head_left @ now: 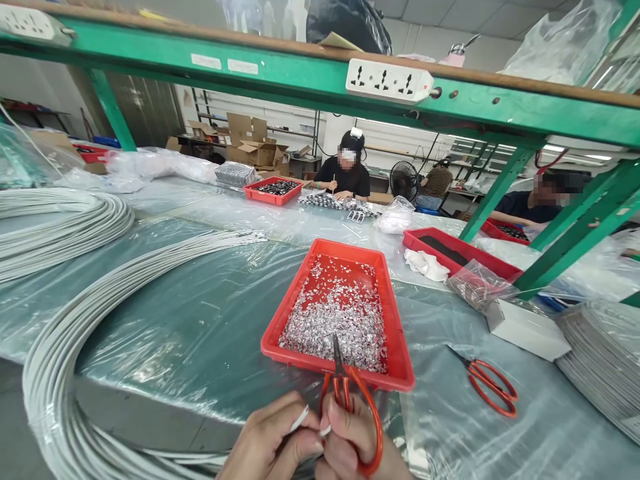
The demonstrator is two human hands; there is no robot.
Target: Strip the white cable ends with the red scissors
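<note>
Near the bottom centre, my left hand (274,437) pinches the end of a white cable (300,419). My right hand (353,433) touches it, with red-handled scissors (376,427) hooked on its fingers and a small white tip between thumb and finger. The scissors' closed blades point forward over the near rim of a red tray (400,347). Many small shiny silver pieces (335,323) lie in that tray. A coil of white cables (55,360) curves from the left towards my left hand.
A second pair of scissors (493,387) lies right of the tray. Farther right are a white box (525,330) and another cable coil (600,360). A green shelf frame (300,67) crosses above the table. Across the table, a person (353,170) sits behind a red tray (276,190).
</note>
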